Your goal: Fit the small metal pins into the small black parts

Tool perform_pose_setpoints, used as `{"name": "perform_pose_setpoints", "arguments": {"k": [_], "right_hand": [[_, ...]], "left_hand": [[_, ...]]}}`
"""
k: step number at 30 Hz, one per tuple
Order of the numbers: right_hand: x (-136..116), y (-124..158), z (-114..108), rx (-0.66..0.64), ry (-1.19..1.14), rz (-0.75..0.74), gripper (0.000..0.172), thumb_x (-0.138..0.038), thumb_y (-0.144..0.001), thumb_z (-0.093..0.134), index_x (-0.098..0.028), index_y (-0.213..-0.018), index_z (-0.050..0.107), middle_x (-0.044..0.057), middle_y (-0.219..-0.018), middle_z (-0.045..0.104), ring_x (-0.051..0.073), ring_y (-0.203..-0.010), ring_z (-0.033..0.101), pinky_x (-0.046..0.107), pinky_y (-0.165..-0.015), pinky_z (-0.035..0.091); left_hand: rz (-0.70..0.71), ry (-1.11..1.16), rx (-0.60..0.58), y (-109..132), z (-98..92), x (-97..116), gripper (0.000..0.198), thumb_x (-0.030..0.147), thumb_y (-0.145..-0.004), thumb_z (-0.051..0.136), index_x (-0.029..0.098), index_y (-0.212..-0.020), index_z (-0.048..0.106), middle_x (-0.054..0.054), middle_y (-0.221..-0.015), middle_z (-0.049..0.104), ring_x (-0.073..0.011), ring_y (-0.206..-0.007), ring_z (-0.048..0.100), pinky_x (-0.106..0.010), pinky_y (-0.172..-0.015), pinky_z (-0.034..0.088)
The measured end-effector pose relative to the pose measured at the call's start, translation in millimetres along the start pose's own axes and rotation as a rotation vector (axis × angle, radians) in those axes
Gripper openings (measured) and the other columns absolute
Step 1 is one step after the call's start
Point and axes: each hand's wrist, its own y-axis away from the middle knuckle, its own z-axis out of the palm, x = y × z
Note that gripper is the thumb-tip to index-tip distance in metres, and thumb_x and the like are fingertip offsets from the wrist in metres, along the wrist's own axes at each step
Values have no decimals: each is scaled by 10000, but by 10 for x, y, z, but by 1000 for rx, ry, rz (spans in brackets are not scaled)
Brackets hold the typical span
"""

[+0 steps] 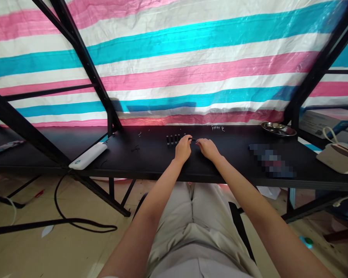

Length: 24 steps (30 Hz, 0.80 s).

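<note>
Both my hands rest at the middle of a black table [150, 162], close together. My left hand [183, 148] has its fingers curled, and my right hand [208, 148] is curled too. Between their fingertips they pinch a small black part [193, 139], too small to name. Just to the left of my left hand stands a short row of small upright black pieces [173, 139]. Behind my right hand, near the table's back edge, lie several tiny metal pins [217, 127].
A white power bank [88, 156] with a black cable lies on the table's left part. A metal dish [278, 129] sits at the back right. White devices [338, 156] and boxes stand at the far right. A black metal frame and striped tarp [176, 65] rise behind.
</note>
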Motion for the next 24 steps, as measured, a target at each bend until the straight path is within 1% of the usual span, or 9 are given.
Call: {"name": "perform_pose_setpoints", "arguments": {"k": [2, 6, 14, 17, 19, 21, 24], "right_hand": [[26, 7, 11, -23, 11, 45, 308, -246, -945, 316, -149, -1050, 589, 107, -995, 642, 204, -879, 555, 288, -722, 335], [51, 23, 1, -38, 14, 89, 322, -223, -937, 313, -148, -1097, 582, 116, -1025, 641, 210, -904, 556, 281, -757, 356], [41, 38, -12, -59, -10, 106, 348, -197, -924, 316, -149, -1166, 562, 111, -1051, 638, 208, -949, 552, 274, -808, 379], [42, 44, -28, -64, -5, 110, 350, -203, -923, 315, -135, -1148, 574, 124, -1033, 636, 215, -941, 551, 279, -808, 381], [42, 46, -33, -55, 6, 119, 348, -191, -916, 319, -123, -1139, 578, 132, -1009, 636, 220, -930, 550, 285, -805, 379], [41, 44, -29, -41, -1, 100, 347, -164, -902, 326, -119, -1146, 570, 130, -998, 634, 219, -927, 547, 288, -809, 377], [32, 42, -18, -10, -66, 16, 337, -154, -884, 360, -104, -1166, 536, 128, -1024, 625, 217, -934, 539, 292, -824, 378]], "left_hand": [[14, 5, 15, 3, -4, 13, 244, 169, -910, 344, 182, -1072, 527, -70, -959, 623, -150, -898, 595, -278, -832, 464], [89, 17, -45, 12, 9, 22, 239, 154, -904, 350, 196, -1059, 527, -70, -1022, 613, -148, -939, 587, -278, -866, 454], [134, 2, -75, 5, -10, 59, 241, 138, -898, 352, 197, -1039, 538, -64, -1012, 627, -155, -942, 589, -285, -865, 455], [160, -27, -80, 9, -9, 62, 231, 157, -903, 359, 194, -1038, 543, -64, -1013, 632, -163, -926, 588, -292, -860, 451], [172, -59, -115, 13, 2, 57, 207, 187, -902, 388, 192, -1031, 550, -61, -972, 638, -169, -887, 591, -300, -846, 452], [168, -84, -169, 17, 15, 50, 187, 206, -892, 422, 197, -1023, 555, -50, -913, 639, -168, -835, 592, -300, -817, 456], [136, -91, -221, 20, 29, 38, 176, 199, -879, 443, 208, -1020, 550, -33, -867, 633, -163, -798, 591, -285, -767, 461]]}}
